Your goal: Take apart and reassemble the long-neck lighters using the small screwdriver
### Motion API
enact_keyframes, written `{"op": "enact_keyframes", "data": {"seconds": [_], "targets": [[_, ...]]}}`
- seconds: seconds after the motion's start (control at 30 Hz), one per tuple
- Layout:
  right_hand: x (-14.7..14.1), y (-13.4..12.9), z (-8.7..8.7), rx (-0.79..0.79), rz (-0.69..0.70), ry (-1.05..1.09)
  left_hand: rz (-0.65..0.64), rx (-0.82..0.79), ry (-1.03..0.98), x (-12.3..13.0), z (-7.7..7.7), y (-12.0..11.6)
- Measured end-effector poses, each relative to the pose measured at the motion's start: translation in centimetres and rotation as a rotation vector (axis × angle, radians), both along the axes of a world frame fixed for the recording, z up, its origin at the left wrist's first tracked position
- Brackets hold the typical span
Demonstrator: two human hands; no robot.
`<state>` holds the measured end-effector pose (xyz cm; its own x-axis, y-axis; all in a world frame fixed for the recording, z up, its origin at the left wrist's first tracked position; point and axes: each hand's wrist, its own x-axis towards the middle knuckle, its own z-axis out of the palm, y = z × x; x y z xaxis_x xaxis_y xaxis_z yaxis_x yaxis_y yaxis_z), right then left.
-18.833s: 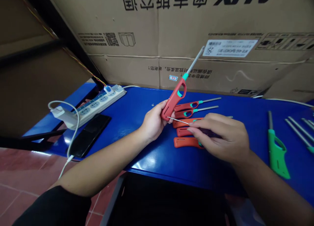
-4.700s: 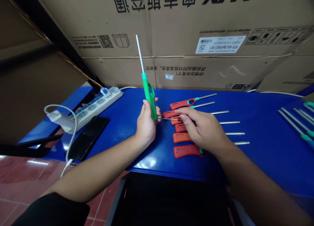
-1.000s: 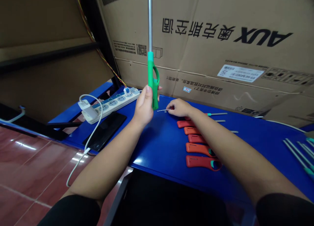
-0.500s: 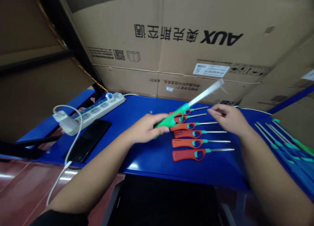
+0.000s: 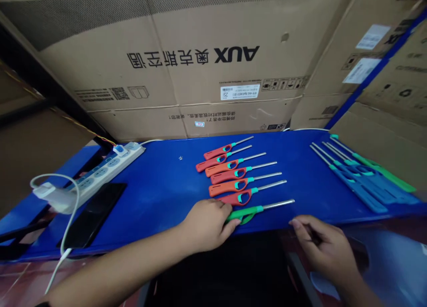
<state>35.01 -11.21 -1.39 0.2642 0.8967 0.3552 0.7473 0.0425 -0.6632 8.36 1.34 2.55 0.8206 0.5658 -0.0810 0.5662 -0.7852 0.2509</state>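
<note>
My left hand (image 5: 208, 222) is closed around the handle of a green gas lighter (image 5: 248, 213), its metal tube pointing right, low at the table's front edge. Just behind it, several red and orange lighters (image 5: 228, 189) lie in a stacked row, tubes also to the right; the nearest red handle is partly covered by my fingers. My right hand (image 5: 325, 247) is off the front edge, right of the green lighter's tip and apart from it. Its thumb and fingers are pinched together, and whether anything small is between them cannot be made out.
Several blue lighters (image 5: 363, 182) lie at the right of the blue table (image 5: 160, 182), with a green one (image 5: 383, 169) beside them. At left are a power strip (image 5: 103, 171), a white charger (image 5: 55, 198) and a black phone (image 5: 95, 216). Cardboard (image 5: 187, 89) stands behind.
My left hand has brought the green lighter down from above the row to its near side. My right hand has drawn back towards the front edge. The view has shifted right.
</note>
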Motion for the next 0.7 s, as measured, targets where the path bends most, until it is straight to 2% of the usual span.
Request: {"op": "enact_keyframes", "data": {"seconds": [0.07,0.17,0.23,0.3,0.37,0.47,0.6,0.7], "targets": [[-1.1,-0.2,-0.2,0.058,0.025,-0.005,0.050,0.011,0.019,0.4,0.1,-0.2],[-1.9,0.4,-0.6,0.113,0.088,-0.125,0.102,0.056,0.018,0.7,0.5,-0.3],[-1.4,1.1,-0.9,0.113,0.081,-0.224,0.122,0.141,-0.013,0.8,0.7,-0.5],[-0.1,1.9,-1.1,0.093,0.013,-0.292,0.117,0.224,-0.067,0.8,0.5,-0.6],[1.8,2.4,-1.1,0.083,-0.072,-0.331,0.095,0.239,-0.084,1.0,0.0,-0.5],[5.9,2.8,-0.6,0.069,-0.208,-0.398,0.125,0.130,0.008,1.7,-0.9,0.4],[13.0,2.5,0.8,-0.116,-0.592,-0.482,0.190,-0.027,0.121,2.8,-1.1,2.5],[17.3,1.9,1.7,-0.268,-0.708,-0.456,0.223,-0.072,0.130,3.4,-1.1,4.0]]}}
